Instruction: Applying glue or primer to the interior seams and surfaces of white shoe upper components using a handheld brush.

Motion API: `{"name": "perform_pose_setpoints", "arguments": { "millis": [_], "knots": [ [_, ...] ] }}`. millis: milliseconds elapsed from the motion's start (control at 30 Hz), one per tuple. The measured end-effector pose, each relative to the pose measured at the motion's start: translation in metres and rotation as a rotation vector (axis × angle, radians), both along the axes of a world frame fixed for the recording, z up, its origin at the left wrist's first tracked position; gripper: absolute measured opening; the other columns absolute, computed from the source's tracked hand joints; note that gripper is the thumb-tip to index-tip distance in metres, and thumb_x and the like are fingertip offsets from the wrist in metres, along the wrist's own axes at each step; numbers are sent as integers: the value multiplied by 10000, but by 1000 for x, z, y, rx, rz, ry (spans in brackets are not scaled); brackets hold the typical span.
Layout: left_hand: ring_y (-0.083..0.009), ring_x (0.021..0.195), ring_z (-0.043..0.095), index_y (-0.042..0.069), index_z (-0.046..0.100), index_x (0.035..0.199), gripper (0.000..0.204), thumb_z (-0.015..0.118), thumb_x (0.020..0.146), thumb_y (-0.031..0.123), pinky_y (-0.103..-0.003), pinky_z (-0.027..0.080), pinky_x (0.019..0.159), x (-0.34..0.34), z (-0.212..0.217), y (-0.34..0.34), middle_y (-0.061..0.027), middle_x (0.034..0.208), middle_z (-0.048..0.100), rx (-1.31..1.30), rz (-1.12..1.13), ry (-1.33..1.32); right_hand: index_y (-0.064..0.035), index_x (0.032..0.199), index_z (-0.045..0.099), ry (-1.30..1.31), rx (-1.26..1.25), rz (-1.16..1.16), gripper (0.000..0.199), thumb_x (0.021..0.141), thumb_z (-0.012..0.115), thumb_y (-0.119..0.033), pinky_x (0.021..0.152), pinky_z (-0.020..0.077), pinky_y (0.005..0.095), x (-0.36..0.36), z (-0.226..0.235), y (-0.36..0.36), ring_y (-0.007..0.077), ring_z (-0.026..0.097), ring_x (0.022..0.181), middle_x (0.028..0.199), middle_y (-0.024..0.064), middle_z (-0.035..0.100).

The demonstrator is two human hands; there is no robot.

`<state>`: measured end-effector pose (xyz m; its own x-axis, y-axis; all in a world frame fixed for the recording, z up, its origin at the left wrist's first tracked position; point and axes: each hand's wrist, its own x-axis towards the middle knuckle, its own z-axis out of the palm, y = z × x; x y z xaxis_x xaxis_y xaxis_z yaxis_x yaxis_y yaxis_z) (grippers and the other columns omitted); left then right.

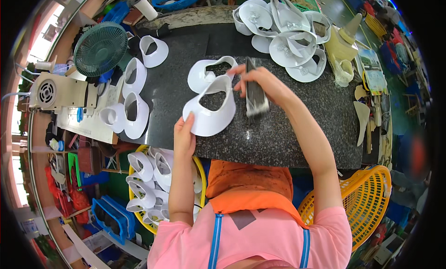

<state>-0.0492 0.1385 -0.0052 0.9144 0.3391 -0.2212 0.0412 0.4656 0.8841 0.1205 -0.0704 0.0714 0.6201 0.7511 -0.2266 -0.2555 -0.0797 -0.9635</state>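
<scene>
My left hand (185, 134) is closed on the near left edge of a white shoe upper (214, 122), thumb on top. This upper is curved with a large opening, and its far end overlaps a second white shoe upper (197, 77) on the dark stone tabletop (297, 134). Just right of them, my right hand (260, 82) has bent fingers across a dark, flat tool (255, 95) with a pale near end. The fingers reach the uppers' right edge. Blur at the fingers and the tool's near end hides its exact kind.
More white uppers (134, 116) lie at the left, beside a sewing machine (62, 93) and a green fan (100, 48). A pile of uppers (292, 48) sits far right, near a yellowish container (341, 46). Below the table stand yellow baskets (204, 176), the left one full of uppers.
</scene>
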Motion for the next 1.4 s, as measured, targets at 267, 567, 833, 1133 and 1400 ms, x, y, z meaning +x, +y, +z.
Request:
{"name": "perform_pose_setpoints", "arguments": {
  "millis": [267,567,833,1133,1400],
  "knots": [
    [-234,1037,576,-6,479,1198,351,515,891,160,-398,458,908,-9,11,11,-122,1134,586,-263,166,-154,11,633,631,-431,-271,183,351,792,448,-242,814,419,292,48,-18,35,226,555,956,1147,127,586],
    [-190,957,589,-1,496,1123,267,544,903,142,-338,488,839,-7,63,23,-113,1080,585,134,440,-218,-57,766,631,-524,-143,-193,217,818,497,-220,748,447,300,15,9,-78,165,581,842,1038,96,591],
    [-183,984,565,-40,489,1159,347,538,816,-69,-326,429,892,23,73,-49,-114,1097,575,540,144,-200,-47,1061,646,-692,-483,-1156,275,809,607,-149,517,479,275,81,-15,-311,146,588,556,639,73,611],
    [-293,905,604,35,617,851,190,614,661,28,-384,519,763,79,16,-103,-117,914,580,1622,-120,-940,-135,1111,610,-1246,-1117,-857,319,811,578,-239,737,477,420,91,-30,-295,335,606,882,983,147,635],
    [-278,938,588,26,618,927,263,568,678,93,-356,514,788,37,6,-81,-87,967,583,1788,-391,-800,-12,1127,557,-124,-105,-770,326,817,529,-106,493,473,251,-6,4,-221,99,547,509,714,57,616]
  ]
}}
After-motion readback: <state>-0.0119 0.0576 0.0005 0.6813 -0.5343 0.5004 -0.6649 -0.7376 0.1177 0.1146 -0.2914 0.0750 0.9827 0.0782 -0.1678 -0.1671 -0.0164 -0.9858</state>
